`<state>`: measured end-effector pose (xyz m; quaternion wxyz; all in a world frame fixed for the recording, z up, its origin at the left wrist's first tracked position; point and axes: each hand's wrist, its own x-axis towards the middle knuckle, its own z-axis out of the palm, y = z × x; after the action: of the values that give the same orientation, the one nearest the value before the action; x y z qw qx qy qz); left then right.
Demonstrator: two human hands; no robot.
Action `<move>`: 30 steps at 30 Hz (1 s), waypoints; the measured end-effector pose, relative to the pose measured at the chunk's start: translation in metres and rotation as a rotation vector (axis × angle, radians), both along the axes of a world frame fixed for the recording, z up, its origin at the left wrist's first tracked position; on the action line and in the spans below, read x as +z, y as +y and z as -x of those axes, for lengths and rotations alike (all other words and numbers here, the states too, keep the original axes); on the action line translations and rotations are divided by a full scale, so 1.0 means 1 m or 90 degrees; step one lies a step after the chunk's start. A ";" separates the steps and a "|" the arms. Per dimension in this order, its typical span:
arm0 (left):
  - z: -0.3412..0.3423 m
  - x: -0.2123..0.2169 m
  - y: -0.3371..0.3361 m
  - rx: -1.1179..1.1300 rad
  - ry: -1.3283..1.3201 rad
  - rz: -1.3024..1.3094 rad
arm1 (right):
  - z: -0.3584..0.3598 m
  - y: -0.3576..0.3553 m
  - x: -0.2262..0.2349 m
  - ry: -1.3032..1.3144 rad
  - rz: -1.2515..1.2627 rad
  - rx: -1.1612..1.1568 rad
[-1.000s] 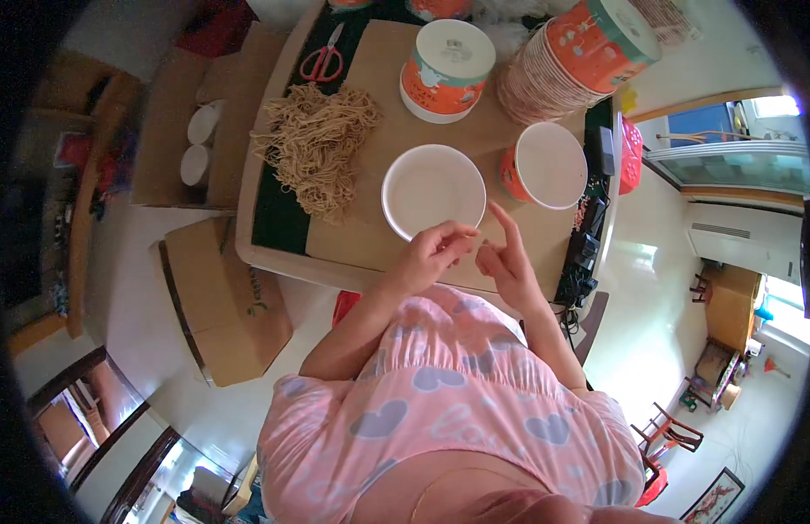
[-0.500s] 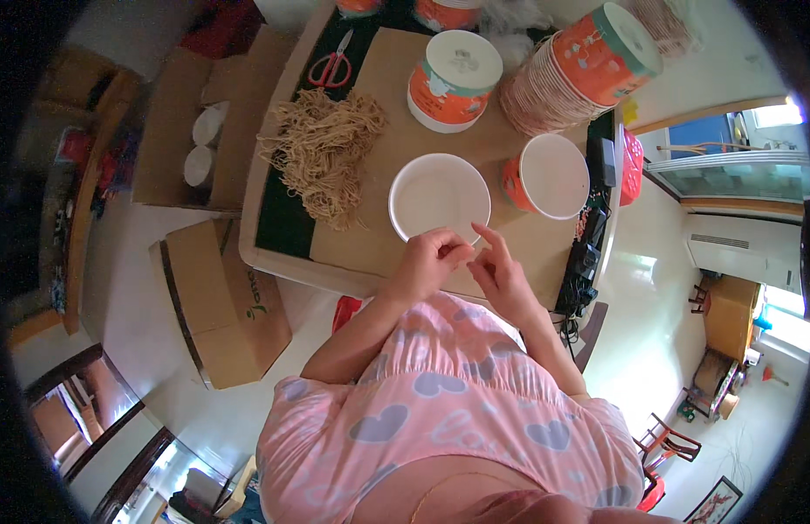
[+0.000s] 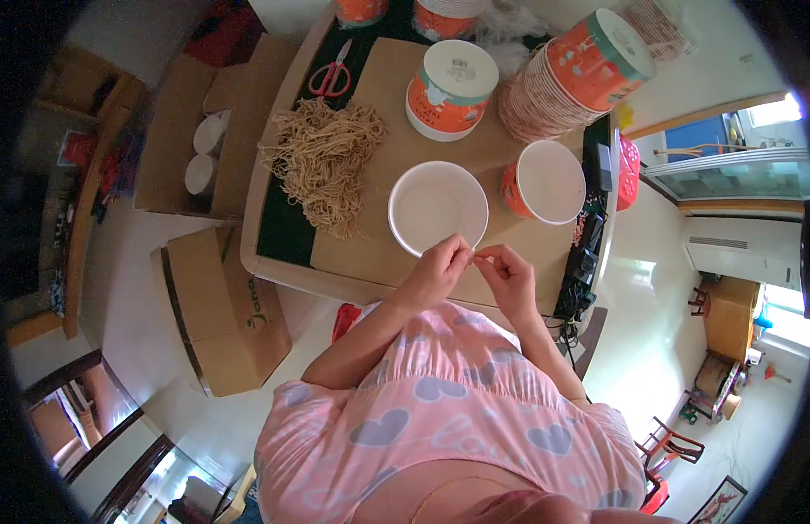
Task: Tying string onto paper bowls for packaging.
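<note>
My left hand (image 3: 438, 270) is closed in a pinch at the near rim of a white paper bowl (image 3: 438, 205) that stands upright. Beside it my right hand (image 3: 508, 278) pinches too, its fingertips almost meeting the left ones. Whatever lies between the fingertips is too small to make out. Right of the bowl, an orange paper tub (image 3: 550, 182) stands with its open white mouth up. A heap of tan string (image 3: 324, 162) lies to the left, and red-handled scissors (image 3: 331, 77) rest behind it.
An upturned orange and green tub (image 3: 453, 87) stands at the back, with a leaning stack of tubs (image 3: 566, 83) to its right. Black cables and adapters (image 3: 581, 262) line the table's right edge. A cardboard box (image 3: 226, 310) sits on the floor at left.
My right hand's fingers, spread before, have curled into a pinch close to the left fingertips. The whole scene sits slightly lower in the picture.
</note>
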<state>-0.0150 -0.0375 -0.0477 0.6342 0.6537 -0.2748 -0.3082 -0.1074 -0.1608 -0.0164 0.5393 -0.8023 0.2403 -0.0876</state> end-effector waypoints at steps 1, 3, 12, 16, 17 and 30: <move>0.000 -0.001 0.000 0.000 -0.001 0.001 | 0.000 0.000 -0.002 -0.002 -0.014 -0.010; 0.000 -0.005 0.001 -0.018 0.085 -0.023 | -0.001 -0.001 -0.004 0.005 -0.035 -0.020; -0.002 -0.022 -0.002 -0.016 0.103 -0.044 | 0.000 -0.002 -0.014 0.014 -0.075 -0.056; -0.005 -0.020 -0.015 0.006 0.046 -0.065 | 0.001 -0.013 -0.029 0.041 -0.001 -0.055; -0.007 -0.026 -0.020 0.015 0.006 -0.055 | 0.000 -0.018 -0.037 0.041 -0.001 -0.055; -0.022 -0.070 -0.047 0.075 -0.315 -0.159 | -0.006 -0.056 -0.119 0.104 -0.344 -0.186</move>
<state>0.0071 -0.0845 -0.1177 0.4791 0.7970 -0.3428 -0.1333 -0.1010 -0.2169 -0.1356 0.6936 -0.5912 0.4104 -0.0327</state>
